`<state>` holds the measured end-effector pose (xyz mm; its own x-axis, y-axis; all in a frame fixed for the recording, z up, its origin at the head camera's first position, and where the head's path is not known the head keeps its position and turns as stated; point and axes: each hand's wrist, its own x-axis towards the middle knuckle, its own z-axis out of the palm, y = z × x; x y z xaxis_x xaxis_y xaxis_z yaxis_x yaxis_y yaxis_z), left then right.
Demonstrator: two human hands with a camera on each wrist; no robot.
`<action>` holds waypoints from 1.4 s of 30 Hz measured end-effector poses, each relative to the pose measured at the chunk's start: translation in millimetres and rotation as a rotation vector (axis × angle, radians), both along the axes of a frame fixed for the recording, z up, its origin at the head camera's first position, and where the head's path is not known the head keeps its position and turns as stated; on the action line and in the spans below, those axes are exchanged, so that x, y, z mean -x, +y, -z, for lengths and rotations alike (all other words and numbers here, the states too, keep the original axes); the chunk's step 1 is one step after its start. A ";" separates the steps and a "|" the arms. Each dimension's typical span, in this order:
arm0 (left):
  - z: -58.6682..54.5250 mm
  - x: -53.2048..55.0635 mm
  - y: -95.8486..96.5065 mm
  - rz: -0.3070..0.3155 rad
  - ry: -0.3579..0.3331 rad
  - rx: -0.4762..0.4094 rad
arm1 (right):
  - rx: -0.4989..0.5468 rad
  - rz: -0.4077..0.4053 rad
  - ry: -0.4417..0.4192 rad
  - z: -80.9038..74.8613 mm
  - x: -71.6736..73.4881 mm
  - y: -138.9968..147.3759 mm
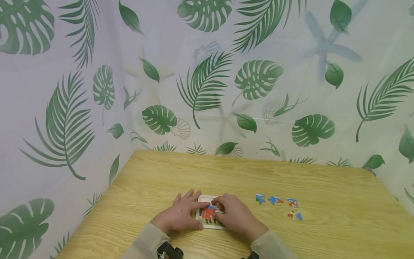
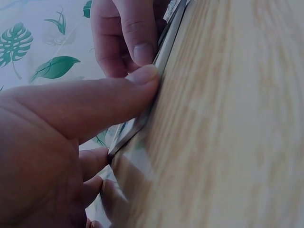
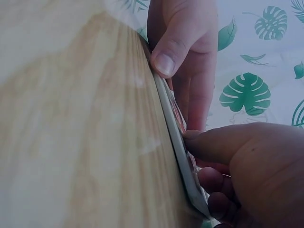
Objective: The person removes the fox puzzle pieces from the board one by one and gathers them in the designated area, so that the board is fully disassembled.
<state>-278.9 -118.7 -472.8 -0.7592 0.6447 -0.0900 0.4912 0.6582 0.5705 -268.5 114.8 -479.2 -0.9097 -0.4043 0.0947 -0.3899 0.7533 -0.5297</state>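
A small jigsaw puzzle [image 1: 207, 213] with a red figure lies in a white-rimmed tray [image 1: 213, 227] on the table. My left hand [image 1: 182, 213] rests at the tray's left side, fingers spread; its index finger reaches over the picture and its thumb [image 2: 118, 90] touches the near rim. Over the right part of the puzzle, my right hand [image 1: 237, 215] has its thumb and index finger bent around a puzzle piece, mostly hidden by the fingers. Seen from the right wrist, the right thumb [image 3: 218, 142] presses close to the tray's edge.
To the right of the tray lie several loose puzzle pieces: a blue-green one [image 1: 260, 198], a blue and orange pair [image 1: 275, 200], and others with a fox-like picture [image 1: 292, 203]. The wooden table [image 1: 155, 180] ends at a leaf-patterned curtain [image 1: 213, 136].
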 end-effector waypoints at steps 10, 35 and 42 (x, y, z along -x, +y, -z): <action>0.1 0.4 0.7 -0.009 -0.008 -0.010 | 0.018 0.016 -0.080 -0.4 5.0 -0.7; -1.6 -1.8 1.1 -0.006 0.002 -0.004 | 0.108 0.063 -0.223 -4.3 7.1 0.9; -3.2 -2.9 1.0 0.004 0.002 -0.005 | 0.103 0.077 -0.222 -3.2 6.8 -0.3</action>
<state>-275.9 -117.8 -469.6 -0.7569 0.6479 -0.0852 0.4948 0.6533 0.5730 -275.3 114.5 -476.1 -0.9406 -0.3315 -0.0736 -0.1990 0.7139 -0.6714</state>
